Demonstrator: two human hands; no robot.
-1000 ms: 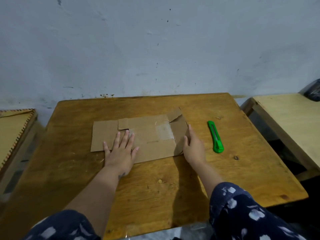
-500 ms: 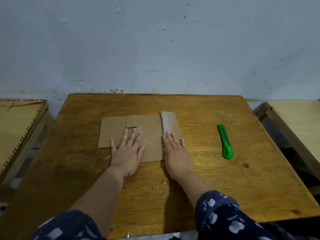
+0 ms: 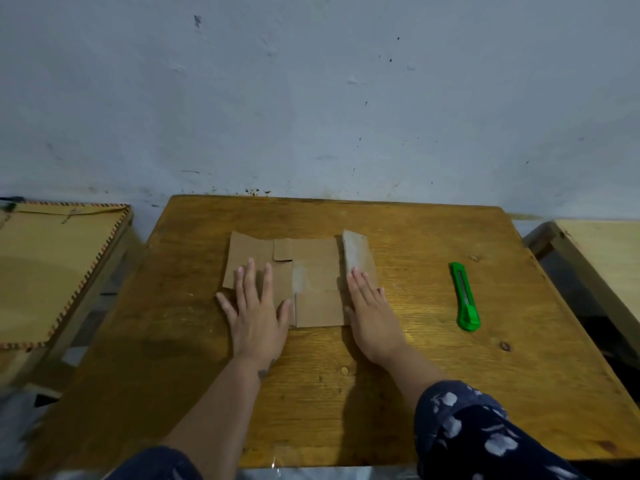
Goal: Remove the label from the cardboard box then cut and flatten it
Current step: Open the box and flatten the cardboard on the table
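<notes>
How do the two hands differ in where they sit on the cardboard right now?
The left hand lies with fingers spread on the cardboard's left part; the right hand has its fingers close together on the pale folded flap at the right edge. The right hand lies nearer the green knife than the left hand. Both are flat, palm down, gripping nothing.

The flattened cardboard box lies on the worktop, toward its far middle, in front of the wall. The left hand rests flat on the box's left part and the right hand on its right edge, where a flap is folded over. The utility knife lies on the worktop well to the right of the box; a second table stands to the right of the worktop and a low stand to its left.
</notes>
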